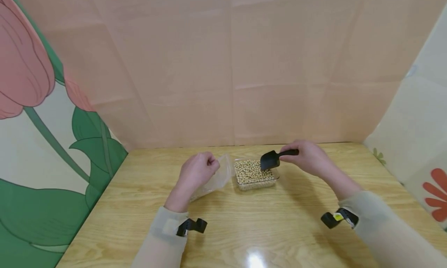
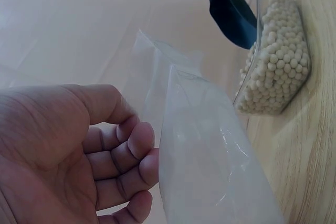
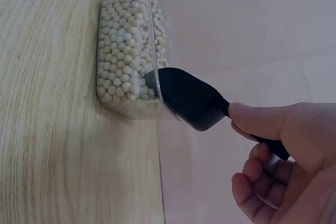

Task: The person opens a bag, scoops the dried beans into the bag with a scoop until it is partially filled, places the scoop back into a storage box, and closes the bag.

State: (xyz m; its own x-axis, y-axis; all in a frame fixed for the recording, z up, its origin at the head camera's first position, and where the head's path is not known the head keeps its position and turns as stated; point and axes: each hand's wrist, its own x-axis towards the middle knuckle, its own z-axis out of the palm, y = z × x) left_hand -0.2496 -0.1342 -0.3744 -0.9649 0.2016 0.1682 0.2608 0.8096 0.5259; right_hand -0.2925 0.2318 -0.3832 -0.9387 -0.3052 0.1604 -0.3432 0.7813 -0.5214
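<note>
My right hand (image 1: 307, 156) grips the handle of a black scoop (image 1: 270, 160), thumb along it. The scoop's tip dips into pale round beans (image 3: 121, 51) that fill a clear rectangular container (image 1: 256, 185) on the table. To the left, my left hand (image 1: 197, 170) pinches the edge of a clear plastic bag (image 2: 210, 156) between thumb and fingers, the other fingers curled beside it. The bag's mouth stands open toward the container, and its lower part is partly hidden behind the hand in the head view.
The wooden table (image 1: 244, 225) runs back to a pink sheet (image 1: 230, 66) hung behind it. A flower-printed panel (image 1: 42, 144) stands on the left and a pale one (image 1: 412, 136) on the right. Black wrist cameras sit on both sleeves.
</note>
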